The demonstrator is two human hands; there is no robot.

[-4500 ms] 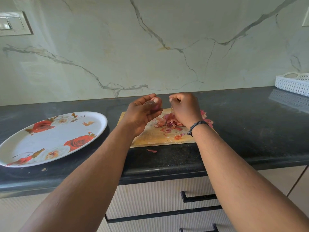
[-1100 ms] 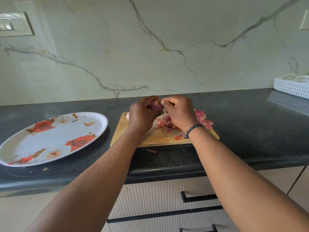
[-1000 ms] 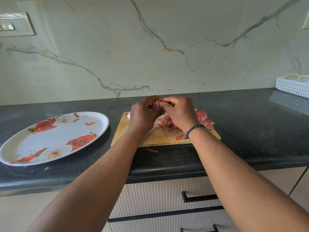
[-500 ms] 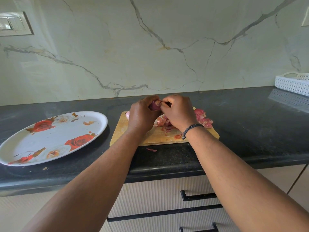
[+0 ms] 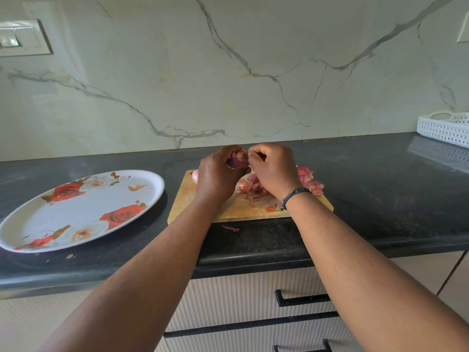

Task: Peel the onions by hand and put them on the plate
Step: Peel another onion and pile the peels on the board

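Both hands meet above the far edge of the chopping board [image 5: 250, 208]. Curled fingers of the left hand [image 5: 215, 175] grip a small purple onion [image 5: 237, 159], holding it just off the board. Against the onion's right side, the right hand [image 5: 272, 171] has its fingers bent, the tips pinching at the skin of the onion; a dark band [image 5: 291, 196] circles that wrist. Loose pink peels [image 5: 311, 182] lie heaped on the board under and to the right of the hands, and one scrap [image 5: 231, 228] sits on the black counter [image 5: 380, 189] just in front of the board. Another pale onion [image 5: 195, 175] peeks out at the board's far left corner, mostly hidden by the left hand. Left of the board, near it but apart, lies the flowered plate [image 5: 83, 212] with no onion on it. Far to the right of the board, a white basket [image 5: 444, 129] stands by the wall.
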